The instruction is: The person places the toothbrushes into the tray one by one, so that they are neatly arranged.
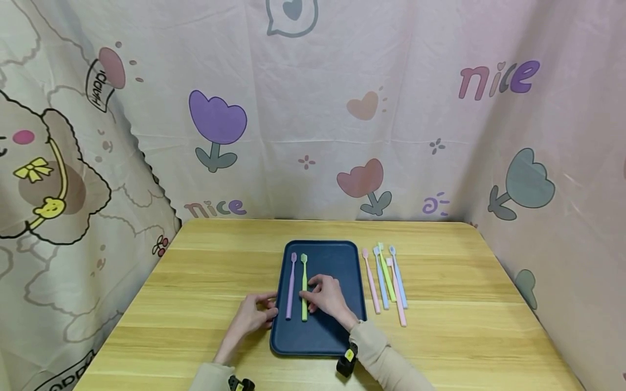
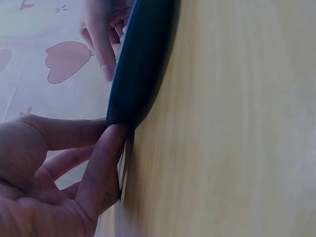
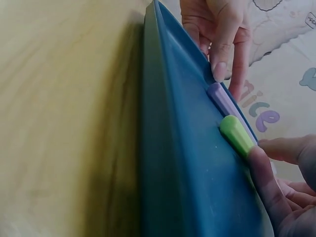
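Observation:
A dark blue tray (image 1: 337, 339) lies on the table, with a purple toothbrush (image 1: 290, 290) and a green toothbrush (image 1: 304, 304) side by side in its left half. Both brush heads point to the far end. My right hand (image 1: 326, 296) pinches the green toothbrush near the middle of its handle; the right wrist view shows thumb and finger on the green handle (image 3: 236, 134). At the tray's left edge, my left hand (image 1: 251, 315) grips the rim between thumb and fingers, also visible in the left wrist view, where the tray's side (image 2: 143, 64) rises beside it.
Right of the tray lies a loose group of pink, blue and green toothbrushes (image 1: 370, 282), some crossing each other. The wooden table (image 1: 210, 260) meets a printed curtain (image 1: 293, 108) at its far edge and both sides.

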Demonstrator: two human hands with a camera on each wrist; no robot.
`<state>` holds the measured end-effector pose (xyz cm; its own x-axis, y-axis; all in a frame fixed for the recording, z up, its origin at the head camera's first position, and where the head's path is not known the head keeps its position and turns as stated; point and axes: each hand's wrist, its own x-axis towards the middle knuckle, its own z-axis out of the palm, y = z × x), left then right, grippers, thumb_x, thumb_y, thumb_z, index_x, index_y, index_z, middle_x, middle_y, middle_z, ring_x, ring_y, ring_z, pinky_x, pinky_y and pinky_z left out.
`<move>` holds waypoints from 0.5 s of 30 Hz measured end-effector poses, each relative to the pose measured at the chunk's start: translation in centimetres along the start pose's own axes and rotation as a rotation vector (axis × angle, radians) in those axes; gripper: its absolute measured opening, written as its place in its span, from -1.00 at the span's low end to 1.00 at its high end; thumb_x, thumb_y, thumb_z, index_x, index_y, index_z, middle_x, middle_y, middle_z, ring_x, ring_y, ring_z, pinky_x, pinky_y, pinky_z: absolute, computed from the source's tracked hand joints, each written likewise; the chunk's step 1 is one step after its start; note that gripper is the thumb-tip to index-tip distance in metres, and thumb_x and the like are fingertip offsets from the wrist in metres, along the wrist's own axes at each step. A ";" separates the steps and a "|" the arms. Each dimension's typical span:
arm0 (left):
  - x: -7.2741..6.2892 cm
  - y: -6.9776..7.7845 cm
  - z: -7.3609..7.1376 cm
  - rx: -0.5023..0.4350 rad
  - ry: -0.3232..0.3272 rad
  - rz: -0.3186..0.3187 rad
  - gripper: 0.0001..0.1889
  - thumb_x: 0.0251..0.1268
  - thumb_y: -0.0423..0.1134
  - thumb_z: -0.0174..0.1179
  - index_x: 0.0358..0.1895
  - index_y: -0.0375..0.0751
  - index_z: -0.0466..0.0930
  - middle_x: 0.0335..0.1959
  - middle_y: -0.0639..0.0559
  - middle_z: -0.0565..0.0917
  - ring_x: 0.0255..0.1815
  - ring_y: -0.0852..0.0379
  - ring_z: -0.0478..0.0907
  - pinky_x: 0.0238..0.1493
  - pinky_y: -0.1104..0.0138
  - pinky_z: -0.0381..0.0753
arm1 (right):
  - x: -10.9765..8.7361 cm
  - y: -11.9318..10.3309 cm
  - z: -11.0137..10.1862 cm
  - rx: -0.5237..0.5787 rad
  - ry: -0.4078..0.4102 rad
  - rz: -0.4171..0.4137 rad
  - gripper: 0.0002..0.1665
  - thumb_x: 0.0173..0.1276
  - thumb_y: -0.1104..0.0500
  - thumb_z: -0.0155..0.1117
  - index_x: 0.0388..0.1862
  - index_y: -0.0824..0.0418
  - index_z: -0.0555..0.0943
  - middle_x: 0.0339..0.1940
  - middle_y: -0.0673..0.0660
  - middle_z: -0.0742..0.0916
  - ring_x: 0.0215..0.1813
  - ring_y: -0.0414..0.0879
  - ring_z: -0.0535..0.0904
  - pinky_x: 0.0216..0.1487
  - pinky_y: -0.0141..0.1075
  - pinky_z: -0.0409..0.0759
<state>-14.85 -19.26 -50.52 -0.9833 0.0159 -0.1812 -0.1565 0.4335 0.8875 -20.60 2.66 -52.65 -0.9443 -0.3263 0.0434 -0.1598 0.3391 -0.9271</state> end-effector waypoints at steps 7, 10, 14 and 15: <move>0.0 -0.1 0.0 -0.001 -0.001 -0.008 -0.54 0.23 -0.50 0.27 0.24 -0.43 0.56 -0.29 -0.14 0.63 -0.44 0.13 0.58 -0.45 0.28 0.73 | 0.2 0.0 0.2 -0.001 -0.008 0.009 -0.56 0.25 0.18 0.48 0.00 0.41 0.61 -0.59 0.13 0.76 -0.66 -0.18 0.66 -0.54 -0.33 0.69; 0.0 0.0 0.0 -0.004 -0.003 -0.004 -0.54 0.23 -0.50 0.27 0.24 -0.44 0.56 -0.28 -0.14 0.63 -0.44 0.12 0.58 -0.44 0.27 0.74 | 0.3 0.1 0.4 -0.004 -0.007 0.016 -0.58 0.25 0.20 0.48 -0.01 0.41 0.62 -0.57 0.14 0.77 -0.66 -0.19 0.67 -0.52 -0.33 0.70; 0.0 0.0 0.0 -0.008 -0.003 -0.002 -0.53 0.23 -0.49 0.28 0.24 -0.43 0.56 -0.28 -0.15 0.63 -0.43 0.12 0.58 -0.44 0.25 0.74 | 0.4 0.0 0.6 -0.002 -0.002 0.035 -0.60 0.23 0.21 0.48 -0.04 0.41 0.63 -0.56 0.15 0.77 -0.65 -0.20 0.67 -0.51 -0.33 0.71; 0.0 0.0 0.0 -0.008 -0.002 -0.003 -0.53 0.22 -0.49 0.28 0.24 -0.43 0.56 -0.28 -0.14 0.63 -0.43 0.13 0.58 -0.44 0.25 0.74 | 0.5 0.0 0.6 -0.004 0.000 0.038 -0.61 0.22 0.21 0.49 -0.04 0.40 0.63 -0.57 0.15 0.77 -0.65 -0.19 0.67 -0.50 -0.33 0.71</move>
<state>-14.83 -19.23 -50.51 -0.9827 0.0164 -0.1844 -0.1599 0.4265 0.8902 -20.85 1.99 -52.83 -0.9498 -0.3127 0.0081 -0.1248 0.3552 -0.9264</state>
